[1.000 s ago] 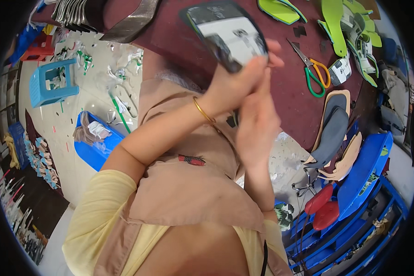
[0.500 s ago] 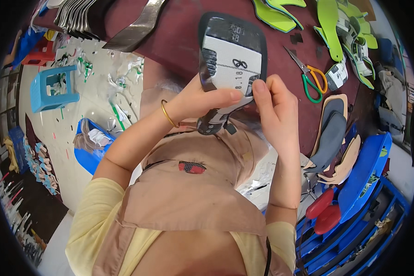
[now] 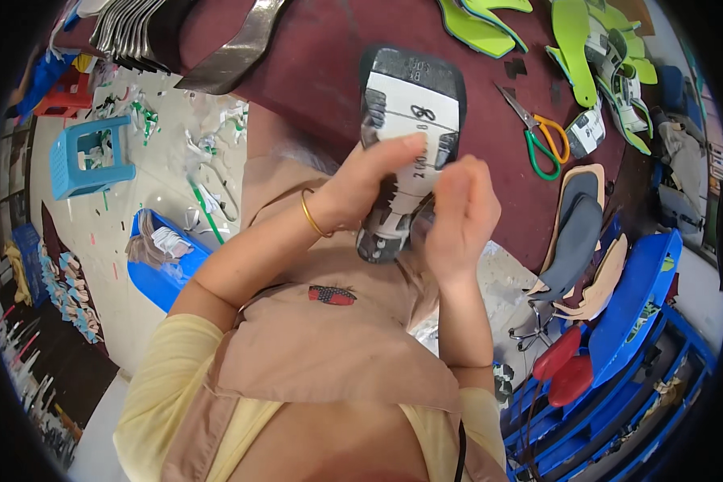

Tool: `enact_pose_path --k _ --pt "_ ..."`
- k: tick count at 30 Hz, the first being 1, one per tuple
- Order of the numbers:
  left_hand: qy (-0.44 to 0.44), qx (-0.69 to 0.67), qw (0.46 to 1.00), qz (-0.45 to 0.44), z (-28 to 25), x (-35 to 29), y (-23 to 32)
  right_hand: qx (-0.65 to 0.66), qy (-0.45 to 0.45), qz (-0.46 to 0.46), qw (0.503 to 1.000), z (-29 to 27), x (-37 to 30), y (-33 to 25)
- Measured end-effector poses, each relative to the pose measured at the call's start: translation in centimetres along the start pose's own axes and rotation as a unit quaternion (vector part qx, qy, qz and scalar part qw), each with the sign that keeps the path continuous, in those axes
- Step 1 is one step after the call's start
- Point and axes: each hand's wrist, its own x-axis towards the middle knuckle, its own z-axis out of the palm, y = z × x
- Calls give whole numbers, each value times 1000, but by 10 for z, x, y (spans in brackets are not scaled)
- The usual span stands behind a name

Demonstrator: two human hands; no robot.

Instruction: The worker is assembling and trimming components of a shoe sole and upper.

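A curved shoe insole (image 3: 402,95), its white, marked underside facing up and framed in shiny black, is held upright in front of my lap. My left hand (image 3: 369,177) is closed round its left side, thumb pressed across the white face. Against the insole's right edge, near the narrow waist, my right hand (image 3: 462,209) is closed in a pinch; motion blurs it, and the exact contact at its fingertips is hidden. To the right on the maroon table (image 3: 313,80) lie open scissors (image 3: 538,132) with orange and green handles, beside another white-and-black piece (image 3: 588,132).
Shiny dark curved soles (image 3: 136,36) are stacked far left. Bright green sole pieces (image 3: 572,48) lie far right, above grey and beige insoles (image 3: 582,225). A blue tray (image 3: 635,297) stands right. Left on the scrap-strewn floor are a light-blue stool (image 3: 72,169) and a blue bin (image 3: 149,273).
The insole has come lower and nearer to me, and its tilt has changed. My left thumb has moved further across its face. My right hand has shifted down toward its waist.
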Motion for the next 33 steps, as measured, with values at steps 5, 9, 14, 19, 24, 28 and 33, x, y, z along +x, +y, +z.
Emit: enact_pose_path --k 5,9,14,19,24,28,33 --pt "-81 -20 996 -6 -4 8 8 382 -36 272 883 -9 24 11" --pt "15 0 995 101 18 10 7 144 -67 171 972 2 28 -7" --pt "22 -59 996 58 4 12 6 178 -113 123 970 15 11 9" --pt "-62 -121 983 119 -12 25 29 66 -265 172 947 -3 8 23" --pt "-146 -211 964 71 -28 24 27 133 -223 174 950 10 0 13" --pt "-142 -196 966 90 -27 28 29 103 -226 165 954 10 -4 11" --pt "15 10 990 137 -35 39 39 48 -225 153 961 2 28 24"
